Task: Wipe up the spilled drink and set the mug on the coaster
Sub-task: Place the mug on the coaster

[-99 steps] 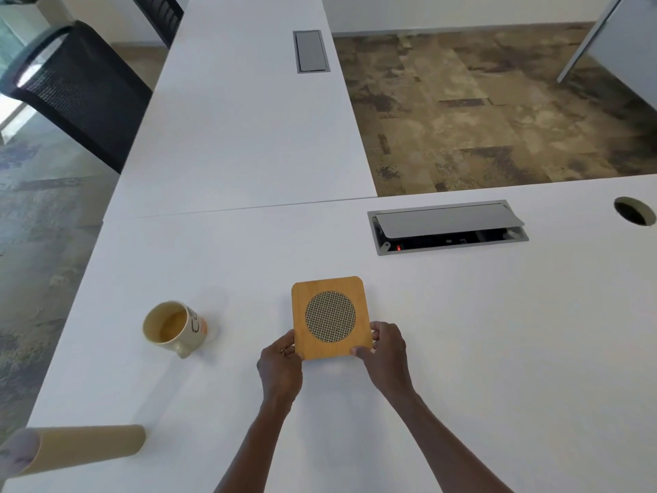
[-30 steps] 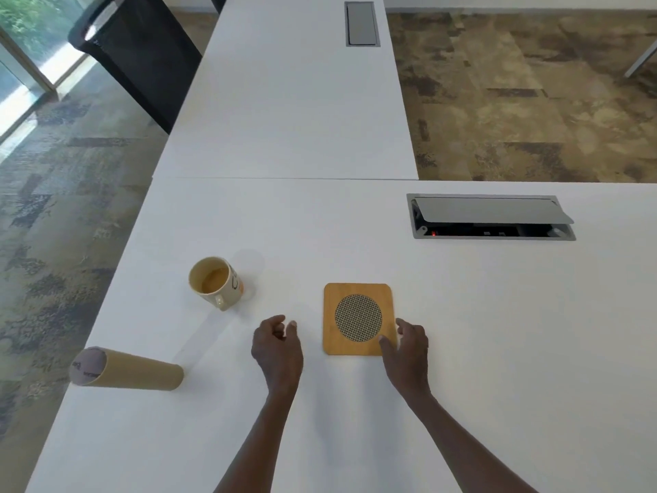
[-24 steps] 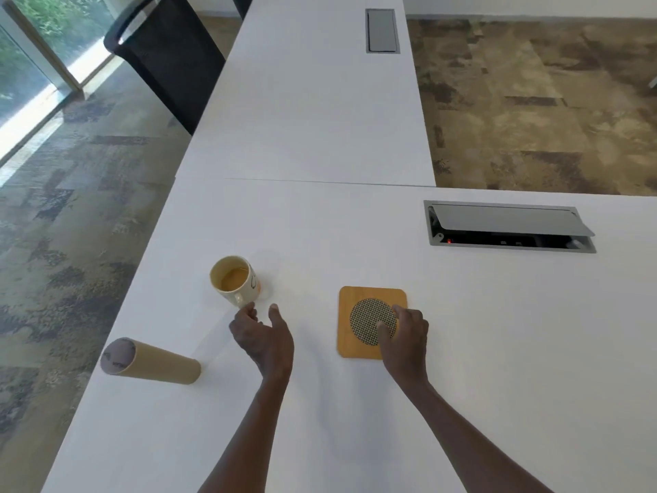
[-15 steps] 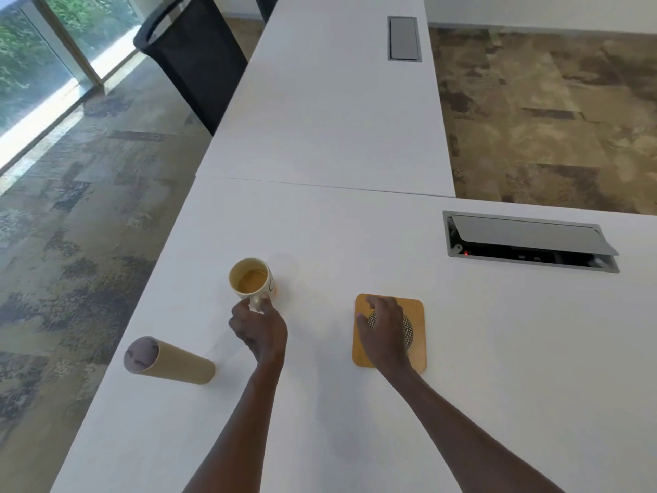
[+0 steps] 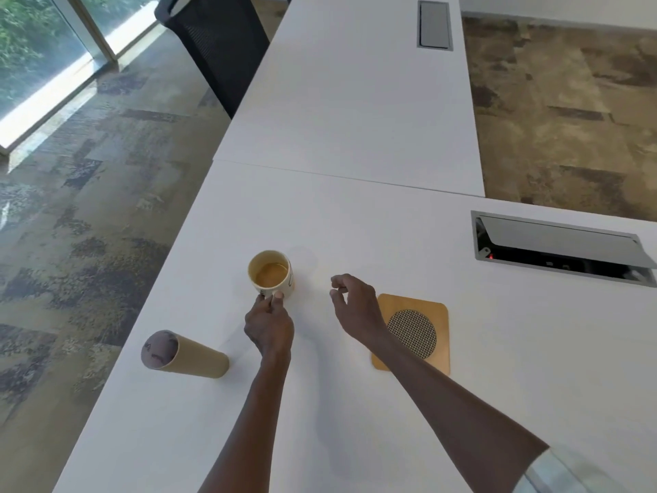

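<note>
A cream mug (image 5: 272,275) with brown drink inside stands upright on the white table (image 5: 355,222). My left hand (image 5: 268,325) grips the mug at its handle on the near side. A square wooden coaster (image 5: 414,336) with a round mesh centre lies flat to the right of the mug. My right hand (image 5: 353,306) hovers between mug and coaster, fingers loosely curled and holding nothing. I cannot make out any spilled liquid on the white surface.
A brown cardboard tube (image 5: 183,355) lies on its side near the table's left edge. An open grey cable hatch (image 5: 561,249) sits at the right. A black mesh chair (image 5: 217,40) stands by the far table, which has a shut hatch (image 5: 434,24).
My left hand left the coaster's edge, reached left and took hold of the mug's handle. My right hand lifted off the coaster and moved left toward the mug.
</note>
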